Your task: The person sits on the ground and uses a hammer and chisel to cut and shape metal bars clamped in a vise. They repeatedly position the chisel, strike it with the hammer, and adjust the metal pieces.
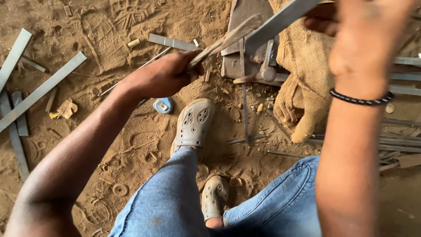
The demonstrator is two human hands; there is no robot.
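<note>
Left hand (pixel 164 74) clenched around the near end of a worn, wood-coloured handle or strip (pixel 226 39), knuckles up, arm stretched out over the sandy floor. Right hand (pixel 364 30) raised close to the camera, wrapped about a flat grey metal bar (pixel 280 19) (fingers blurred, grip mostly hidden behind the wrist), black beaded bracelet (pixel 362 100) on the wrist. Strip and bar crossing just beyond the left hand, touching or nearly so; cannot tell which.

Below the crossing, a dark metal block (pixel 245 57) lying on the ground with a hammer (pixel 258 74) resting against it. Right of that, beneath the right hand, a heap of burlap sacking (pixel 307 66) with a coarse work glove (pixel 298 109) hanging off its lower edge. No open container in sight (nothing seen held inside the sacking).

Just under the left hand, a small blue tape measure (pixel 163 105) in the sand. Nearer the body, two dusty tan clogs (pixel 193 123), blue jeans above them.

Further left of the left hand, long flat steel strips (pixel 41 90) lying slantwise, a scrap of crumpled paper (pixel 66 108) beside them, a small ring-shaped washer (pixel 119 189) lower down. Far right, behind the right arm, more steel strips stacked (pixel 401 142). Floor (pixel 109 39) of loose brown sand everywhere, marked with shoe prints and littered with metal offcuts.
</note>
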